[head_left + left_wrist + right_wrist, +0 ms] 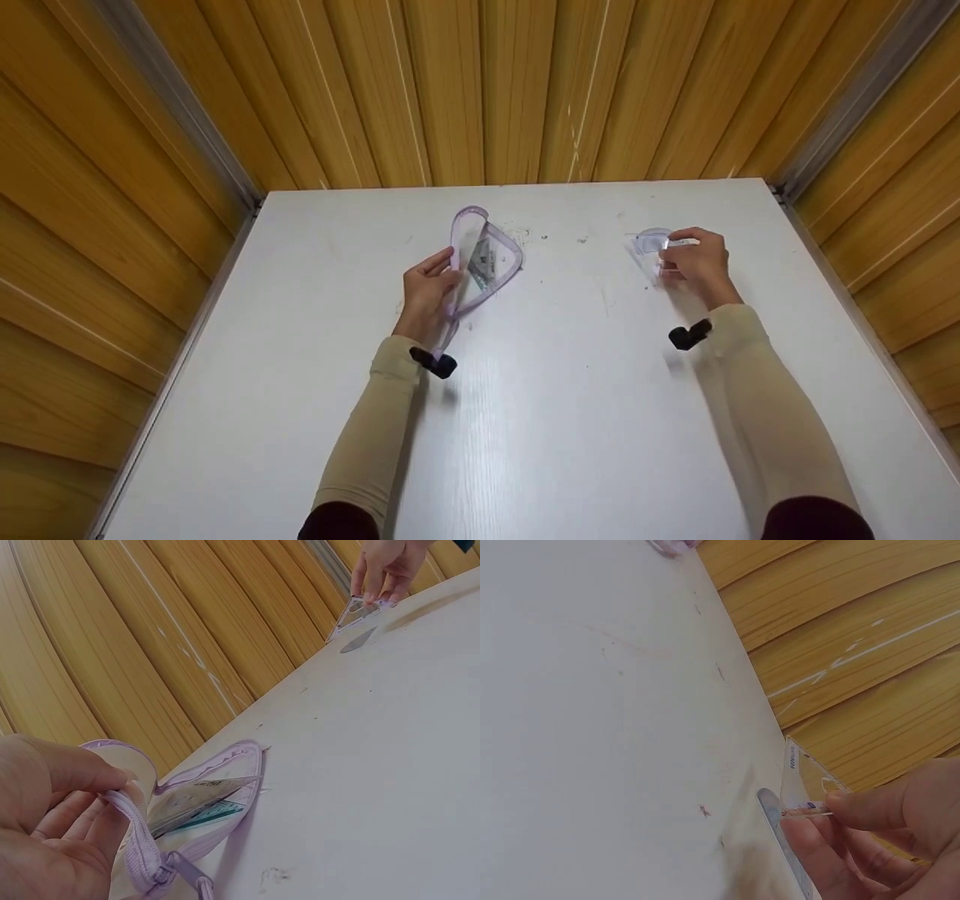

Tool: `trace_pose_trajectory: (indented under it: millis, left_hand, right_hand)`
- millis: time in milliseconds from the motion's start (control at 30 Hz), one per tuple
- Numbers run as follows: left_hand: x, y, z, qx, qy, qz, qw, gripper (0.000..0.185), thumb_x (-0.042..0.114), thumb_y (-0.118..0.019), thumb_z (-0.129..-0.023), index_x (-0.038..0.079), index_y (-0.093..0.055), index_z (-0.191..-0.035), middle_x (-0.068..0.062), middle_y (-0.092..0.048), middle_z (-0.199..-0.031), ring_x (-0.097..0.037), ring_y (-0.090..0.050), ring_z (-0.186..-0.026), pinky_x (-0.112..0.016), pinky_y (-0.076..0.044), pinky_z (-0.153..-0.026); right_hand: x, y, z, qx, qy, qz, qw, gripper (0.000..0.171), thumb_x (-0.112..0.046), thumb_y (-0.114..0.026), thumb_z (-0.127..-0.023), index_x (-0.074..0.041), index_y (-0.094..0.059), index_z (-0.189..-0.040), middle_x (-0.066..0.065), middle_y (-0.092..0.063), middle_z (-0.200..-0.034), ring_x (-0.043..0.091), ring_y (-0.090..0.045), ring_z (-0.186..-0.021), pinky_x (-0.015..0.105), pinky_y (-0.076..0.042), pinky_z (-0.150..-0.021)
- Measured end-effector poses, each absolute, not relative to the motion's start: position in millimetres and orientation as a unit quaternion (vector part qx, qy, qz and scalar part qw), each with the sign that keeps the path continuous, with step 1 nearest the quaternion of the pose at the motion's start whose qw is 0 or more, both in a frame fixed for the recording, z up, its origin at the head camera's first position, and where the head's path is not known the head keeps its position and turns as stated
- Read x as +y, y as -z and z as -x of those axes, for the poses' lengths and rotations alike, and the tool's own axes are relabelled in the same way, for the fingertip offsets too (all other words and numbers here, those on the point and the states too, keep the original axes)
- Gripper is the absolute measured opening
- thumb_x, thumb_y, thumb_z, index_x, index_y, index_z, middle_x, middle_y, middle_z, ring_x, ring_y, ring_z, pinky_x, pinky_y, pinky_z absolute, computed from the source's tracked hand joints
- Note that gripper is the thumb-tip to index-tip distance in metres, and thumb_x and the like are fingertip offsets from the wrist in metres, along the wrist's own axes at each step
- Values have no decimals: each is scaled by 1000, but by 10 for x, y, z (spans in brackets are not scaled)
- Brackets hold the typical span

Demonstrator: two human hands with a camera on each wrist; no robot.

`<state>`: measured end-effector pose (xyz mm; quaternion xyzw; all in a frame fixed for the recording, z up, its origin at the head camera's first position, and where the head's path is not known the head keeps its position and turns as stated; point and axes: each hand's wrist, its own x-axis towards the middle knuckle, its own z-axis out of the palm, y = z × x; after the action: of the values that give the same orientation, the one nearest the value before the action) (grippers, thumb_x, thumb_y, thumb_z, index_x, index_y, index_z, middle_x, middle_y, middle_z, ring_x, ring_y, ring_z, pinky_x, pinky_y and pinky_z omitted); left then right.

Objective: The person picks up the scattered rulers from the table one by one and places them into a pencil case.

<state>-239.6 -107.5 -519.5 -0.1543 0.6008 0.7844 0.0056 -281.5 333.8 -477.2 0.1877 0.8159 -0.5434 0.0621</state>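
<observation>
A clear pouch (486,261) with a lilac zipper edge lies open on the white table (525,420); a flat clear ruler-like piece (202,802) sits inside it. My left hand (429,289) pinches the pouch's zipper edge (135,840) and holds the mouth open. At the table's right, my right hand (697,262) pinches a clear plastic triangle (804,784) by its edge, tilted just above the table; in the left wrist view the triangle (352,615) shows far off. A second clear piece (784,840) lies flat under it.
Wooden slatted walls (480,90) enclose the table on three sides, close behind the pouch and triangle. Small dark specks (544,238) mark the tabletop between the hands.
</observation>
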Motion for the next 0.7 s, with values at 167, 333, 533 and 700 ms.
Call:
trace_pose_trajectory:
  millis: [167,333,533,700]
  left_hand:
    - [-1068,5185,2401,598,-787,150,5,51,-9,-73,-85,12,-71,-132,-9,-68,-134,-22,-64,-121,-31,-55,-95]
    - [-1064,5188,2403,594,-790,153,6,53,-10,-74,-84,12,-71,-132,-9,-68,-134,-22,-64,-122,-32,-54,-95]
    - [-1060,5172,2392,600,-785,154,6,52,-8,-74,-84,13,-71,-132,-8,-67,-135,-21,-63,-123,-32,-54,-96]
    - [-1066,5179,2392,598,-787,152,3,52,-9,-73,-84,11,-71,-132,-9,-68,-135,-22,-64,-122,-32,-54,-96]
  right_hand:
    - [3221,4750,2838,807,559,-179,59,51,-12,-70,-97,-6,-52,-144,18,-63,-126,18,-69,-90,31,-60,-80]
    - [3124,4746,2862,800,573,-170,53,48,-10,-71,-96,-6,-53,-140,16,-64,-120,18,-71,-88,32,-61,-78]
    - [3025,4742,2896,793,580,-176,59,45,-10,-71,-95,-8,-55,-138,15,-63,-121,20,-71,-91,34,-61,-80]
    - [2942,4743,2915,788,583,-188,66,47,-11,-71,-96,-10,-55,-141,16,-61,-125,23,-69,-96,36,-60,-84]
